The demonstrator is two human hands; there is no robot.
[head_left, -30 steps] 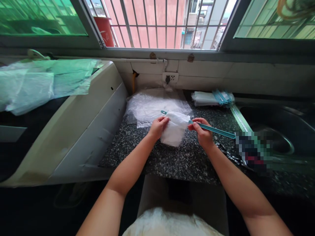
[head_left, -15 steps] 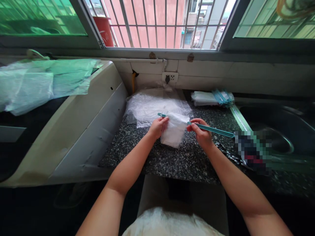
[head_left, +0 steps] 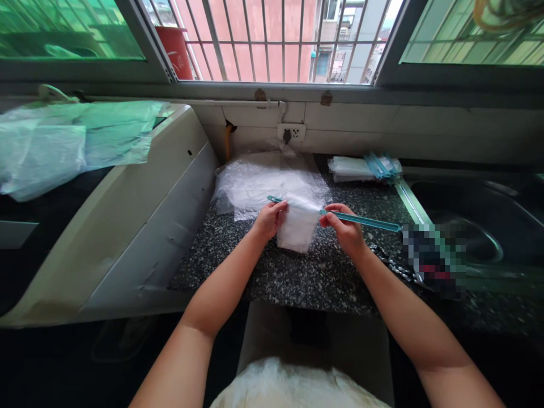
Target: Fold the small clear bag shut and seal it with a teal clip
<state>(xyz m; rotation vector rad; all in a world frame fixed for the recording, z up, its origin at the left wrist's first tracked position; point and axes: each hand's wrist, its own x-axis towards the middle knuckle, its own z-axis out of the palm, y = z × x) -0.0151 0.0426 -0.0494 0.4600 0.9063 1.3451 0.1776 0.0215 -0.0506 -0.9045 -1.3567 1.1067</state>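
In the head view, a folded clear plastic bag (head_left: pixel 297 226) hangs between my two hands over the counter. My left hand (head_left: pixel 270 219) pinches its upper left corner, thumb on top. A short teal tip (head_left: pixel 273 199) sticks out beyond the bag just above these fingers. My right hand (head_left: pixel 345 226) is closed around a long, slim teal plastic strip (head_left: pixel 374 222), which meets the bag's upper right edge and points out to the right. Whether the tip and the strip are one piece is hidden by the bag.
Behind my hands lies a heap of clear plastic bags (head_left: pixel 263 175). A bundle of bags with teal strips (head_left: pixel 361 169) rests at the back right, beside a dark sink (head_left: pixel 514 209). A metal chain (head_left: pixel 395 265) and a blurred-out item (head_left: pixel 433 266) lie right. A whitish appliance (head_left: pixel 161 209) stands left.
Both hands, the bag and the strip appear slightly further left, mostly along with a small shift of the view. The grips look the same.
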